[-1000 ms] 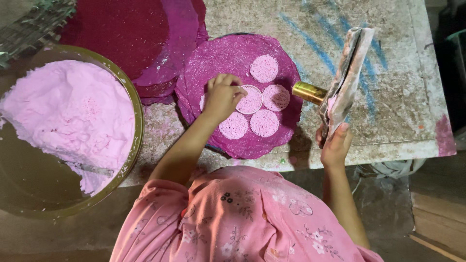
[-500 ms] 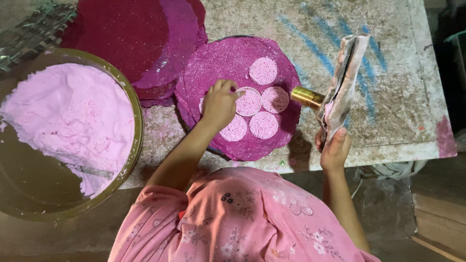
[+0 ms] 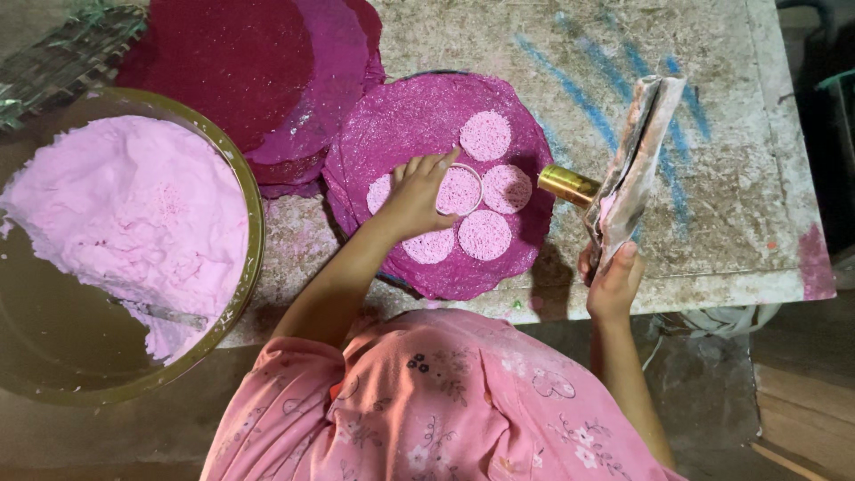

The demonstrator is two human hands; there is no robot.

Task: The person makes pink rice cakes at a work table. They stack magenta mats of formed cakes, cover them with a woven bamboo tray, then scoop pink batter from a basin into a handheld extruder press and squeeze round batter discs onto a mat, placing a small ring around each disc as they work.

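Observation:
A round magenta tray (image 3: 392, 125) lies on the worn table (image 3: 712, 178) and carries several pale pink discs (image 3: 485, 135). My left hand (image 3: 411, 194) rests on the tray's middle, its fingers closed on a thin white ring mould (image 3: 463, 189) that sits around one disc. My right hand (image 3: 611, 283) is at the table's front edge. It grips a wrapped, powder-stained tool (image 3: 637, 151) standing upright, whose brass-coloured end (image 3: 567, 184) points at the tray.
A large brass-rimmed basin (image 3: 254, 232) of pink powder (image 3: 134, 205) stands at the left, overhanging the table. Darker magenta trays (image 3: 232, 62) are stacked behind. A woven mat (image 3: 62, 53) is at the far left. My pink floral garment (image 3: 427, 401) fills the bottom.
My left hand has shifted slightly lower on the ring mould over the middle disc. My right hand and the wrapped tool have barely moved.

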